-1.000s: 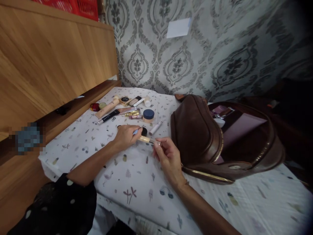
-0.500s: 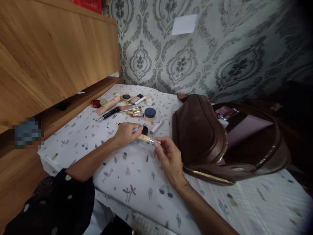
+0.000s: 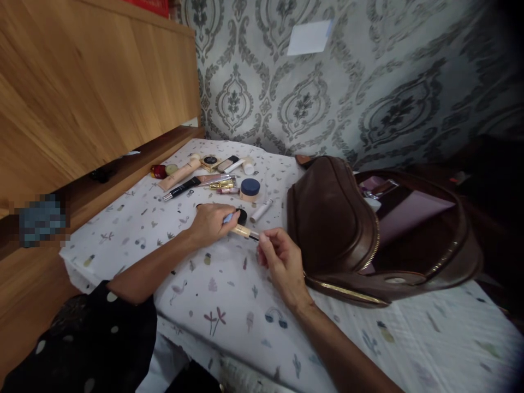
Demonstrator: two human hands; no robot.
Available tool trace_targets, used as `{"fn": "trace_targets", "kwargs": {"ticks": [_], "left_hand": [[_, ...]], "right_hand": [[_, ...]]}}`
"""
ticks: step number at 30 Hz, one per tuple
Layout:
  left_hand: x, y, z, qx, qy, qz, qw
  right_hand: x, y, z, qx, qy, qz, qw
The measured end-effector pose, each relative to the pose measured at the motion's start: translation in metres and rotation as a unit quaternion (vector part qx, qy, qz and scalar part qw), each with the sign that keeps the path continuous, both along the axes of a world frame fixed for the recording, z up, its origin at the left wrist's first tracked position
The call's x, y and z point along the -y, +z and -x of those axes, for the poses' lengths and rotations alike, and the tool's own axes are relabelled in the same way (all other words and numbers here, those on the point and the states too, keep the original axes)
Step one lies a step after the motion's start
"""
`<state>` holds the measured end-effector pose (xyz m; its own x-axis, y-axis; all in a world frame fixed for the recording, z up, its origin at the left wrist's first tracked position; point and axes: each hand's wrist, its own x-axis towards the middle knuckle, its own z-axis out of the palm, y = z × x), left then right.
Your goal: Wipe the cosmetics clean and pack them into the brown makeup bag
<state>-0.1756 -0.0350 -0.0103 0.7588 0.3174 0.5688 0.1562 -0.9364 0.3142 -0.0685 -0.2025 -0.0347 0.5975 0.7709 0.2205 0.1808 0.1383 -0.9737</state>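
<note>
Beyond the left hand (image 3: 213, 224) lie a black tube (image 3: 182, 188), a beige tube (image 3: 180, 173), a red bottle (image 3: 158, 172) and a compact (image 3: 210, 161), spread on the printed cloth (image 3: 229, 305). Ahead of both hands sit a jar (image 3: 249, 189) and a white stick (image 3: 262, 210), the stick nearer. A black disc (image 3: 242, 216) shows just past the left fingers; whether they hold it cannot be told. The brown bag (image 3: 327, 218) crowds the right hand (image 3: 282, 262) on its right.

The slim tube (image 3: 241, 231) spans the gap between the hands, slanting down toward the right one. The left hand is closed around one end; the right thumb and forefinger pinch the other.

The bag gapes open to the right of the right hand, with a lilac piece (image 3: 417, 215) and a small white object (image 3: 371, 203) inside. The jar wears its blue lid.
</note>
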Motion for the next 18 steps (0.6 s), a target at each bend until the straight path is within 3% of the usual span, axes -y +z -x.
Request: {"fn": "trace_targets", "kwargs": {"ticks": [10,13,16,18], "left_hand": [[0.002,0.004,0.0,0.024,0.017,-0.191,0.981],[0.018,0.004,-0.005,0.034,-0.028,-0.256,0.966],[0.034,0.0,-0.011,0.019,-0.081,-0.239,0.967],[0.037,-0.003,-0.013,0.002,-0.081,-0.212,0.974]], "right_hand": [[-0.002,0.003,0.001,-0.047,-0.01,0.0,0.999],[-0.002,0.004,0.001,-0.03,-0.004,-0.008,0.999],[-0.001,0.002,0.002,-0.011,0.013,-0.017,1.0],[-0.001,0.0,0.003,-0.008,0.014,-0.026,1.0]]}}
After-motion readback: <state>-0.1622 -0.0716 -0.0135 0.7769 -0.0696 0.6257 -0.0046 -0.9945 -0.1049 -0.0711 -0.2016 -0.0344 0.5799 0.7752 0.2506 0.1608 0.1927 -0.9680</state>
